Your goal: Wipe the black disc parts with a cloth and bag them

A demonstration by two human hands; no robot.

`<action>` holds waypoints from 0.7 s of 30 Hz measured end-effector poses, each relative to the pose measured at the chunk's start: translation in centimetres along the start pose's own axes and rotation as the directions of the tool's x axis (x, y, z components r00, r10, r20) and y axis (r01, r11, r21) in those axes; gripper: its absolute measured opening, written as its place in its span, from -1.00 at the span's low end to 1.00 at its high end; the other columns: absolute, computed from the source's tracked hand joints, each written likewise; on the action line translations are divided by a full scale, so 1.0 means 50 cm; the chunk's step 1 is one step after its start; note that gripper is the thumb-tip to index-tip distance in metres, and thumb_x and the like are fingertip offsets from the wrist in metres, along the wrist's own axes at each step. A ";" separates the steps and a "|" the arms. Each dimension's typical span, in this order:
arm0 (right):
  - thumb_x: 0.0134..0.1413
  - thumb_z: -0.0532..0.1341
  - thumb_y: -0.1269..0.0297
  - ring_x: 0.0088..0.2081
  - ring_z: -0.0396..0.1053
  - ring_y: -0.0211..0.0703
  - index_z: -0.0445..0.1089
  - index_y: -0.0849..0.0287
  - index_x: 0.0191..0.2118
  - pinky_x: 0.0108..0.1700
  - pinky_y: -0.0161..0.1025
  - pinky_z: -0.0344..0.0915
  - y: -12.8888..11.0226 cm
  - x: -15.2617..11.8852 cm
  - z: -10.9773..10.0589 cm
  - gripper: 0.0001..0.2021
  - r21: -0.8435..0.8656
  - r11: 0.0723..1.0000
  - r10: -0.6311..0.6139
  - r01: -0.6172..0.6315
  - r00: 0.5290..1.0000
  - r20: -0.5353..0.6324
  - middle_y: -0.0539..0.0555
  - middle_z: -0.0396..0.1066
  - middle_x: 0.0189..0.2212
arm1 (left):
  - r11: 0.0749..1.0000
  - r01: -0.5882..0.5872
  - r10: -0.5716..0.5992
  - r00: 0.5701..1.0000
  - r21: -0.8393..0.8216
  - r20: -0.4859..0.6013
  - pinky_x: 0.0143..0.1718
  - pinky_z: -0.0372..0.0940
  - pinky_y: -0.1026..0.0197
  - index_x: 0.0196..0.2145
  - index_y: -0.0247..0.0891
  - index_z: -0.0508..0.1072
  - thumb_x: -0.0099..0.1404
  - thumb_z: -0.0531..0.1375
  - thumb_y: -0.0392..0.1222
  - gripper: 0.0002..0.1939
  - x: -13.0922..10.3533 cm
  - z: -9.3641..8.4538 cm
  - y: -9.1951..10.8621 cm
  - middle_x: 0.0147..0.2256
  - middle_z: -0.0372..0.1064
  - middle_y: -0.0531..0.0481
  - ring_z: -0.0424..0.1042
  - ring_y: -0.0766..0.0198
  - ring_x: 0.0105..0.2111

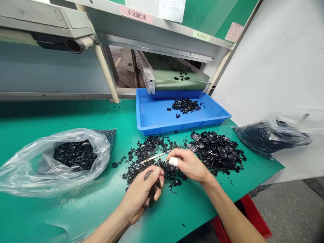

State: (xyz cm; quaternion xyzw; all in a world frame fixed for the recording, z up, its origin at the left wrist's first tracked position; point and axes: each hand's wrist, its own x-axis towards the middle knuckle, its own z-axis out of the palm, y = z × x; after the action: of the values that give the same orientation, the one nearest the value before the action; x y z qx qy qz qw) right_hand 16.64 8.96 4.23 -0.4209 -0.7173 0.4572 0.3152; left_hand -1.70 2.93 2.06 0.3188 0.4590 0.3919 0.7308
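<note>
Left hand: our left hand (pixel 144 191) is curled around several black pieces (pixel 152 194), thumb laid over the top and fingers wrapped beneath; they sit in the palm, above the near edge of the loose parts.
Right hand: our right hand (pixel 191 165) is bent over the middle of the spread, thumb and forefinger close together. We cannot tell whether they pinch the dark round part just below them or only hover by it.
Wrap: we see a white wrap (pixel 173 161) around a digit of the right hand (probably the thumb, given the angle).
Thin stick: a pale, slender stick (pixel 153 158) lies slantwise over the loose parts, its far end beside the right fingertips; contact is unclear to us.
Loose parts: small black parts (pixel 149 146) are strewn in front of us, between the left bag and the disc pile.
Disc pile: flat black discs (pixel 219 152) are heaped right of our right hand.
Blue tray: beyond both heaps stands a blue tray (pixel 149 114) with a small black heap (pixel 186 105) inside.
Belt: the green conveyor belt (pixel 162 69) ends above the tray's far side, dark bits on it.
Bags: a clear left bag (pixel 22 172) gapes around black parts; a filled right bag (pixel 270 136) rests at the table's right edge.
</note>
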 end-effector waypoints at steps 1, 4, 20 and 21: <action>0.10 0.13 0.45 -0.39 0.33 -0.27 0.45 0.20 -0.32 -0.32 -0.34 0.21 -0.007 -0.004 0.005 -0.86 -0.023 0.999 -0.026 0.026 0.999 0.033 -0.02 0.44 -0.41 | 1.000 0.009 -0.009 1.000 -0.013 0.003 -0.78 -0.22 0.45 -0.34 -0.25 0.38 0.22 0.24 0.14 -0.63 0.002 0.002 0.000 -0.52 0.33 0.12 0.19 0.52 -0.72; 0.07 0.09 0.55 -0.33 0.35 -0.28 0.44 0.20 -0.33 -0.24 -0.35 0.21 -0.020 -0.007 0.024 -0.80 -0.087 0.987 -0.124 0.134 0.986 0.109 -0.03 0.44 -0.37 | 0.996 0.025 -0.024 0.999 -0.083 0.022 -0.76 -0.16 0.45 -0.36 -0.24 0.34 0.21 0.24 0.17 -0.61 0.004 0.007 -0.004 -0.57 0.30 0.16 0.16 0.53 -0.75; 0.08 0.12 0.52 -0.41 0.29 -0.28 0.41 0.16 -0.08 -0.34 -0.34 0.25 -0.021 -0.094 0.092 -0.71 -0.213 0.977 -0.028 -0.017 0.978 -0.206 -0.01 0.33 -0.36 | 0.989 -0.122 0.111 0.985 -0.081 -0.132 -0.68 -0.02 0.44 -0.46 -0.29 0.36 0.22 0.27 0.06 -0.65 -0.007 0.026 -0.036 -0.60 0.24 0.15 0.12 0.55 -0.71; 0.09 0.11 0.53 -0.39 0.31 -0.27 0.42 0.17 -0.10 -0.31 -0.32 0.26 -0.019 -0.093 0.092 -0.72 -0.223 0.975 -0.064 0.016 0.976 -0.209 0.01 0.34 -0.35 | 0.991 -0.115 0.108 0.989 -0.066 -0.104 -0.68 -0.02 0.43 -0.48 -0.29 0.35 0.22 0.27 0.07 -0.64 -0.009 0.026 -0.037 -0.60 0.24 0.15 0.12 0.54 -0.72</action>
State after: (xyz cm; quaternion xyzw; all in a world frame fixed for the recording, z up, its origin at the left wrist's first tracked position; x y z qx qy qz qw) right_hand 14.58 2.79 3.02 -0.4855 -0.7336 0.3202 0.3516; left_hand -0.11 1.49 1.22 0.2975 0.4623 0.4639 0.6947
